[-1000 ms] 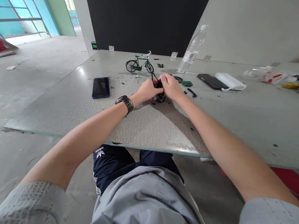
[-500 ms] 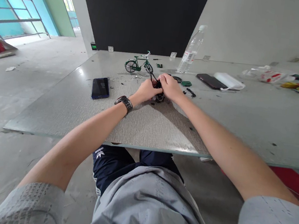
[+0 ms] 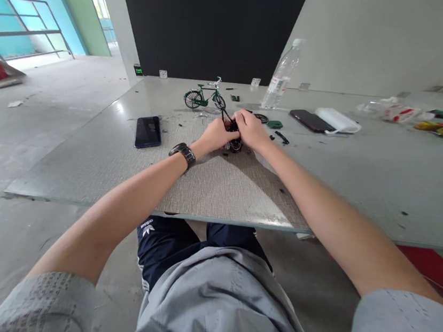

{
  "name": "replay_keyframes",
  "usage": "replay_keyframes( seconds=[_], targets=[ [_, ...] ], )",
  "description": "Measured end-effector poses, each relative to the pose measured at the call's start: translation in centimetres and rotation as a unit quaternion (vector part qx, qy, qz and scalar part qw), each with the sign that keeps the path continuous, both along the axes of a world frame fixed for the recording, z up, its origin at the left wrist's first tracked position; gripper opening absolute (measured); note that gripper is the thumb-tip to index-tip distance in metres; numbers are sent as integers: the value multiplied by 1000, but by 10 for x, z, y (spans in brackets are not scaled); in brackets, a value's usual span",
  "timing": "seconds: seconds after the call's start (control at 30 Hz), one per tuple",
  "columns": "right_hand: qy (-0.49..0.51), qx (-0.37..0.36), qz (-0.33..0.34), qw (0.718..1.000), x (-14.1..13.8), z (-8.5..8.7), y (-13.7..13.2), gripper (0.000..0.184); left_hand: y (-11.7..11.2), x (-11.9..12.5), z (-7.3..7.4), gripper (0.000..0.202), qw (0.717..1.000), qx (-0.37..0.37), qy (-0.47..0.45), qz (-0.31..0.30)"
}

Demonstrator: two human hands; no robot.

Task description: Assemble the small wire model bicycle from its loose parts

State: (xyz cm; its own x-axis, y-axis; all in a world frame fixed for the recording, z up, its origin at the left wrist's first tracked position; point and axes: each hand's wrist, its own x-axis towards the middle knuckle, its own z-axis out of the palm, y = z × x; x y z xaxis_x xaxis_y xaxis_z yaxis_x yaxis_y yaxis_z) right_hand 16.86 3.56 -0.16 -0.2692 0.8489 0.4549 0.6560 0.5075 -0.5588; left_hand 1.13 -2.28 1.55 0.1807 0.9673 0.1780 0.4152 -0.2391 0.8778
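Note:
Over the middle of the table, my left hand (image 3: 218,134) and my right hand (image 3: 249,128) are closed around a small black model piece (image 3: 233,144) with silvery details. A thin dark bar rises from it between the hands. My fingers hide most of the piece, so its exact kind cannot be made out. Just behind my hands stands a green model bicycle (image 3: 204,96), upright. To the right of my right hand lie a black model wheel (image 3: 261,118), a green part (image 3: 275,124) and a slim black part (image 3: 281,137).
A blue-edged phone (image 3: 148,132) lies left of my hands. Behind and right are a clear plastic bottle (image 3: 282,76), a dark phone (image 3: 311,121) and a white object with a cord (image 3: 338,120). Plastic bags (image 3: 400,112) lie far right. A black panel (image 3: 210,24) stands behind the table.
The view has shifted very slightly. Both hands keep the same grip on the black model piece, with no clear movement.

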Motion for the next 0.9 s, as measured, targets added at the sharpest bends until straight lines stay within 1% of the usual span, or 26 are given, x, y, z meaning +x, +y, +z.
replay_keyframes(
  seconds=[0.13,0.47,0.67,0.9],
  targets=[
    [8,1,1,1000,-1,0,0,34,0,0,0,31,1000,0,-1,0],
    [-10,-10,-9,1000,0,2,-3,31,0,1,0,32,1000,-13,3,3],
    [-12,-8,-5,1000,1,0,0,38,-2,2,2,30,1000,-23,-3,5],
    [-15,-6,-7,1000,2,-2,3,39,3,2,-3,29,1000,-18,-5,4]
  ],
)
